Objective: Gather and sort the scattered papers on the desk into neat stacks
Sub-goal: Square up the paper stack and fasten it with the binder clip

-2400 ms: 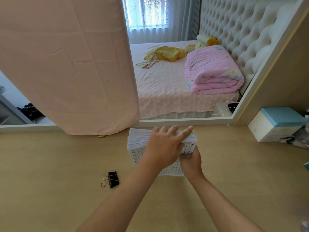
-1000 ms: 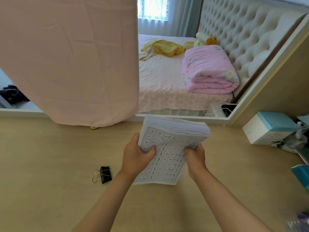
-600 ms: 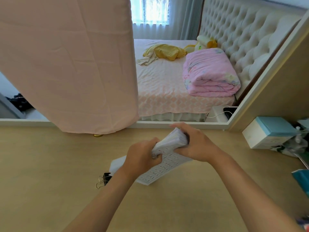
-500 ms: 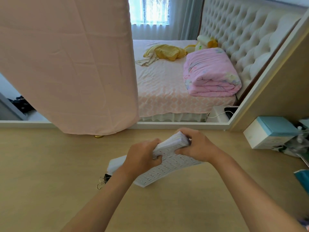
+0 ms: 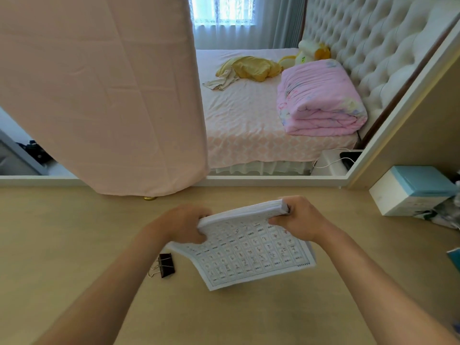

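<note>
Now both hands, left hand [image 5: 185, 226] and right hand [image 5: 300, 221], clamp the thick white stack of printed grid sheets [image 5: 249, 247] above the pale wooden desk [image 5: 74, 245], beside a black binder clip [image 5: 164, 265].

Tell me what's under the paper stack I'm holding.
Only the desk shows around the paper stack; a binder clip lies just left, uncovered. The patch directly beneath is hidden by the sheets.

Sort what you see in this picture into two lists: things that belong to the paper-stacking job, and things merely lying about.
Belongs to the job:
stack of papers, gripped at its far corners by the left hand and the right hand
desk beneath it

Just lying about:
black binder clip, untouched
blue-lidded box
hanging pink cloth
folded pink quilt
</note>
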Demonstrator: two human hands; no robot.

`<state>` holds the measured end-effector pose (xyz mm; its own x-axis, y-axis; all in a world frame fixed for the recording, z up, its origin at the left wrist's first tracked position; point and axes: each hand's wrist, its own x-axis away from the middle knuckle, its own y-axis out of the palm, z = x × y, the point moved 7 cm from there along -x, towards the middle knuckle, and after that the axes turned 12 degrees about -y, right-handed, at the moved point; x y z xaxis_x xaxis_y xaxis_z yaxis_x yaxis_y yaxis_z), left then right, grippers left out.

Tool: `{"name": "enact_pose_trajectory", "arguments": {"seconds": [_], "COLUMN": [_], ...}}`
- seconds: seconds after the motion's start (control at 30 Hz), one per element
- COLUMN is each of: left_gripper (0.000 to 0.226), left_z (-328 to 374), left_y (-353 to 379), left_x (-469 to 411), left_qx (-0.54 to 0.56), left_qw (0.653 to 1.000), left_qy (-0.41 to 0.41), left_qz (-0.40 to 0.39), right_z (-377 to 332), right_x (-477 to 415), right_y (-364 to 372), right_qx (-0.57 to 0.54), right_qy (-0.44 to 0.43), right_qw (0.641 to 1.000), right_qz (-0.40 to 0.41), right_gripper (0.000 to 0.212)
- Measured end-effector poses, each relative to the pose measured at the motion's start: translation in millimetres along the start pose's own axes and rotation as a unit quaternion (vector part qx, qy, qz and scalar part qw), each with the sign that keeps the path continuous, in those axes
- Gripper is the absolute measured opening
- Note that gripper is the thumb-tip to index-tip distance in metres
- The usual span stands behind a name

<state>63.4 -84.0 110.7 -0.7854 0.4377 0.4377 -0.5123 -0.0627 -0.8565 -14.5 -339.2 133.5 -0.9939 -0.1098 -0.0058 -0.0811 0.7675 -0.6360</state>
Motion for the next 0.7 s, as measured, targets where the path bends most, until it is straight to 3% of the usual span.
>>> {"name": "enact_pose_trajectory", "arguments": {"seconds": [0.07,0.13,0.2,0.27,0.3,0.37,0.43,0.5,0.6,0.7], "left_gripper": [0.021,0.021,0.022,0.02,0.021,0.022,0.022,0.021,0.022,0.037], "left_z": [-41,-63,-69,-65,-60,-51,-43,-35,-28,-34], "left_y": [8,12,19,28,31,34,35,40,63,88], "left_x": [1,7,14,15,15,16,19,21,14,10], "left_qx": [0.038,0.234,0.445,0.588,0.633,0.66,0.642,0.614,0.584,0.596], "left_qw": [0.998,0.97,0.891,0.8,0.76,0.713,0.697,0.704,0.737,0.737], "left_qy": [-0.049,-0.07,-0.081,-0.099,-0.111,-0.145,-0.16,-0.138,-0.089,-0.093], "left_qz": [-0.021,-0.006,0.022,0.067,0.097,0.188,0.276,0.328,0.328,0.306], "right_z": [19,28,31,32,34,42,49,64,93,109], "right_x": [3,8,10,10,10,11,15,21,32,36], "right_y": [-8,-13,-14,-9,-4,7,20,34,57,68], "right_qx": [-0.052,-0.098,-0.136,-0.162,-0.171,-0.18,-0.188,-0.197,-0.228,-0.251], "right_qy": [0.022,0.036,0.037,0.045,0.053,0.063,0.066,0.073,0.122,0.143], "right_qw": [0.998,0.993,0.988,0.981,0.977,0.969,0.96,0.953,0.937,0.925], "right_qz": [0.023,0.047,0.069,0.095,0.113,0.158,0.198,0.22,0.235,0.246], "right_gripper": [0.009,0.024,0.03,0.029,0.028,0.027,0.028,0.029,0.032,0.043]}}
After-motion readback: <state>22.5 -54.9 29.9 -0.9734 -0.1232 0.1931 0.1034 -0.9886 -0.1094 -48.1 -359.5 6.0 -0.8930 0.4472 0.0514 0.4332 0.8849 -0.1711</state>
